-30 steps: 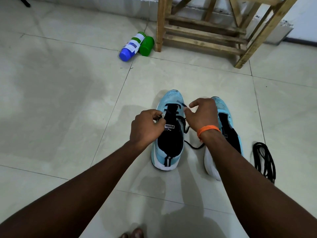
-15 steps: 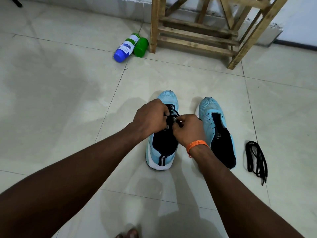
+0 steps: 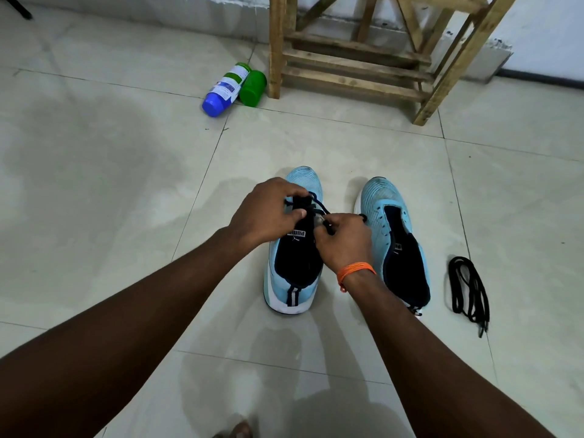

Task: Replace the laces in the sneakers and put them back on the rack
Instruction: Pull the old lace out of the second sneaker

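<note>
Head cam, looking down at a pale glossy tile floor (image 3: 94, 184): grey grout lines, dull patchy reflections, a white wall (image 3: 158, 11) along the far edge.

Wooden slatted rack (image 3: 354, 67) stands against that wall, and the shelves that show are bare. Just beside its left leg, a blue-capped bottle (image 3: 226, 90) lies on its side, touching a green container (image 3: 252, 88).

Both light-blue sneakers are on the floor, well short of the rack, toes pointing at it. Laced sneaker (image 3: 292, 267) sits under both hands. Second sneaker (image 3: 395, 235) is just to its right, no lace visible in it.

Left hand (image 3: 265, 213): fingers curled over the dark lace (image 3: 317, 205) at the tongue, thumb pressed in. Right hand (image 3: 343, 240), orange wristband (image 3: 355, 270): fingertips pinch the same lace near its end.

Spare black lace (image 3: 469, 289) is bundled on the tile to the right of the second sneaker, apart from it.
</note>
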